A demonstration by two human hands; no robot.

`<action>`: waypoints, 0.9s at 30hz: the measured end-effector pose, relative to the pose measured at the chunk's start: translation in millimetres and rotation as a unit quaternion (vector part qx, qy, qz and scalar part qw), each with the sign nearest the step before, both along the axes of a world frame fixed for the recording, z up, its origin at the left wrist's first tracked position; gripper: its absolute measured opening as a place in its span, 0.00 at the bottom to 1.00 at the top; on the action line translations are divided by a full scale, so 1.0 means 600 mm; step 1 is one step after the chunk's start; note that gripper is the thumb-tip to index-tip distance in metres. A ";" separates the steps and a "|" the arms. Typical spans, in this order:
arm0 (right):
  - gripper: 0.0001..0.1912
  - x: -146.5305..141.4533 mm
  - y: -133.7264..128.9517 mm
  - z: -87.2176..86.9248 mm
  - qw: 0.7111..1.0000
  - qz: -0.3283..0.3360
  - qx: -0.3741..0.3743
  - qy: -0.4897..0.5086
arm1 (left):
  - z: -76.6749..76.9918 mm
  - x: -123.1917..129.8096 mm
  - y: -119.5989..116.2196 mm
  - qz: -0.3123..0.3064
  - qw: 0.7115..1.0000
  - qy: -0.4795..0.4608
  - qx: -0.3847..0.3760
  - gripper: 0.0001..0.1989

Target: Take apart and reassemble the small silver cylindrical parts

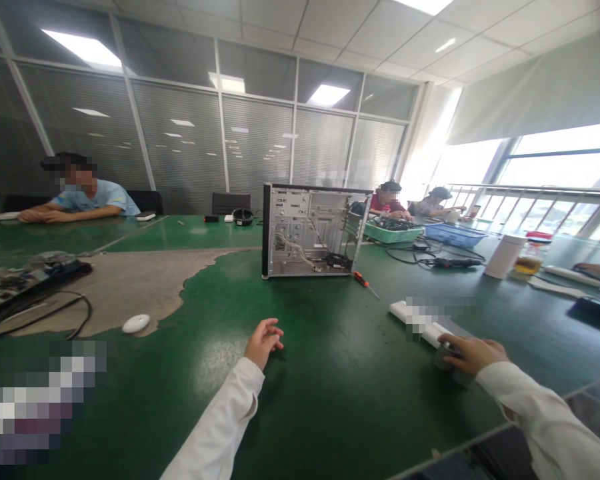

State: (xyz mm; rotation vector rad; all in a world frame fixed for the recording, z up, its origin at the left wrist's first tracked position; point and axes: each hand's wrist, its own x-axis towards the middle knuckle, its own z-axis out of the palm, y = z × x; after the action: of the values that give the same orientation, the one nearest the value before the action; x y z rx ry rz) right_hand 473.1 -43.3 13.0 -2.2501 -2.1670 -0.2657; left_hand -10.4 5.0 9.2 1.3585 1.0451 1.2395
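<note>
Right hand (473, 353) is closing over a grey object (447, 360) near the table's (340, 400) right edge; left hand (263, 341) is hovering loosely curled, holding nothing. Likely a pick-up step: next needs a firm lift toward the open PC case (313, 230).

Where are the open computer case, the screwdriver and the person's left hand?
open computer case (313, 230), head view, inner metal panel.
screwdriver (361, 279), head view, orange handle.
left hand (263, 342), head view, back of hand.
</note>
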 end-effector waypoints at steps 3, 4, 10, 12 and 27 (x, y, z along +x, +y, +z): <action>0.15 -0.011 0.010 0.010 1.000 0.019 -0.006 -0.001 | 0.000 0.000 0.000 0.001 1.000 0.000 0.001 0.16; 0.14 -0.019 0.013 0.014 1.000 0.026 -0.003 0.000 | 0.000 0.000 0.000 0.002 1.000 0.001 0.002 0.16; 0.14 -0.098 0.042 0.037 0.996 0.083 0.014 -0.014 | 0.000 0.000 -0.001 0.007 1.000 0.002 0.003 0.16; 0.14 -0.138 0.053 0.045 0.994 0.112 0.010 -0.010 | -0.001 -0.001 -0.001 0.005 1.000 0.001 0.002 0.16; 0.19 -0.544 0.096 0.075 0.925 0.359 0.020 0.126 | -0.013 -0.007 0.011 0.053 0.998 0.013 0.017 0.17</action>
State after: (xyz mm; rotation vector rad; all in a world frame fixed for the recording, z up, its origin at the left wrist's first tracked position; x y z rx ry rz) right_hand 146.6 14.1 58.1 -1.2350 -2.5917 -0.0009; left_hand -14.6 11.6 1.6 1.3627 1.1323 1.3255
